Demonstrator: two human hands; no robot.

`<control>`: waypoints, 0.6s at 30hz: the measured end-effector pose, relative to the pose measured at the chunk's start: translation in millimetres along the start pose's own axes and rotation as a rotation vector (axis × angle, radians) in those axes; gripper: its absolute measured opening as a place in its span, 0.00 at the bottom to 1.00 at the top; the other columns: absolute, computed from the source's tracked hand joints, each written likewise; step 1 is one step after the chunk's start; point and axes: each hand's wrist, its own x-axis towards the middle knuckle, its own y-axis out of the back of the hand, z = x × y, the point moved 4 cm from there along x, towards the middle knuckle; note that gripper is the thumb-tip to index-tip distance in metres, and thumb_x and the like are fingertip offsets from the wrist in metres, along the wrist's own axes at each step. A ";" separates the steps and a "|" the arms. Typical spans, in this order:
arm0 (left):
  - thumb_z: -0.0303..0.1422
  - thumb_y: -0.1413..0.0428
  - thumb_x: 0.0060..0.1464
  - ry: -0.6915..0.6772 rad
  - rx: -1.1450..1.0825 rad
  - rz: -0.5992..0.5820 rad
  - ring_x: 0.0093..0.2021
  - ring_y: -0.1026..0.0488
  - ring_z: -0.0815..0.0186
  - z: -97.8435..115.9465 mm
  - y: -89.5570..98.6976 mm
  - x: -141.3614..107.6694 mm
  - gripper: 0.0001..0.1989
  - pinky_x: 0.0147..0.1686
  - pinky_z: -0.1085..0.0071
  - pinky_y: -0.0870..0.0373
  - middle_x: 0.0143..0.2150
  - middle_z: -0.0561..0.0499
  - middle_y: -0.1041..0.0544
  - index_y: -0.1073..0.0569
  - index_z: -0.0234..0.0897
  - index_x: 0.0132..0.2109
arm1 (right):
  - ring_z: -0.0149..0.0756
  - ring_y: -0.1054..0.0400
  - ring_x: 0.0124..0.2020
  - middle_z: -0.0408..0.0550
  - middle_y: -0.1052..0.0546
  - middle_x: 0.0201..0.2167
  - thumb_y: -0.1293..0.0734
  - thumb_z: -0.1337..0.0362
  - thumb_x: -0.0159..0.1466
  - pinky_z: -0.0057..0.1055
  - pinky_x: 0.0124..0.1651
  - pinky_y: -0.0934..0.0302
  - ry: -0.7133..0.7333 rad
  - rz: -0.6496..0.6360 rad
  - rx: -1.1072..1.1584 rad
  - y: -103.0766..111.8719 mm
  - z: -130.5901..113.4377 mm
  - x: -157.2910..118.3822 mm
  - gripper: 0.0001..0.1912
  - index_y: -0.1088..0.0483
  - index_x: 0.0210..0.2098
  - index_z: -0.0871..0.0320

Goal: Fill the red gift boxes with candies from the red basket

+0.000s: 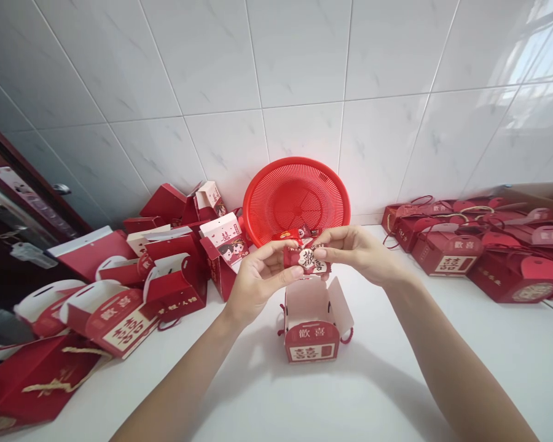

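Between my two hands, above an open gift box, is a small red candy packet (306,260) with a cream patch bearing dark characters. My left hand (261,277) pinches its left side between thumb and fingers. Thumb and fingers of my right hand (356,253) close on its right side. Just below stands the red-and-cream gift box (312,332), upright with its top flaps spread and dark red cords at its sides. Behind my fingers, red and orange wrappers (291,234) show at the basket's near edge, partly hidden.
A red plastic basket (343,196) leans against the tiled wall (304,55). Open red boxes (177,285) crowd the left of the white table (276,405). Closed red boxes (449,250) are packed together on the right. A dark door with a metal handle (9,205) borders the left.
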 end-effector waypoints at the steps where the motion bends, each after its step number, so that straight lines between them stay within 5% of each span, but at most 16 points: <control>1: 0.33 0.31 0.47 0.000 -0.011 -0.001 0.40 0.19 0.62 0.0 -0.5 0.7 0.17 0.41 0.68 0.21 0.40 0.48 0.16 0.20 0.38 0.46 | 0.30 0.27 0.28 0.45 0.22 0.27 0.24 0.57 0.57 0.30 0.34 0.31 0.005 0.024 0.005 1.1 -0.2 0.3 0.14 0.25 0.31 0.61; 6: 0.39 0.34 0.53 -0.017 0.004 0.031 0.33 0.22 0.66 -1.1 1.3 3.2 0.12 0.38 0.69 0.22 0.37 0.48 0.17 0.18 0.36 0.41 | 0.29 0.29 0.28 0.44 0.23 0.26 0.23 0.58 0.55 0.29 0.33 0.31 0.025 0.087 0.003 3.6 -0.9 0.9 0.13 0.26 0.28 0.61; 13: 0.40 0.33 0.50 -0.046 0.152 0.092 0.25 0.25 0.67 1.0 4.0 1.1 0.12 0.31 0.69 0.24 0.29 0.51 0.19 0.17 0.36 0.36 | 0.29 0.30 0.27 0.44 0.24 0.26 0.24 0.56 0.57 0.28 0.29 0.32 0.050 0.016 -0.002 0.5 -3.7 0.4 0.14 0.27 0.28 0.60; 18: 0.36 0.36 0.56 -0.311 0.282 0.174 0.38 0.22 0.63 10.1 5.4 -4.7 0.07 0.42 0.66 0.23 0.39 0.51 0.17 0.16 0.45 0.42 | 0.32 0.26 0.31 0.47 0.22 0.36 0.30 0.51 0.63 0.34 0.40 0.29 0.036 -0.017 -0.067 0.0 -5.7 -3.6 0.17 0.26 0.39 0.60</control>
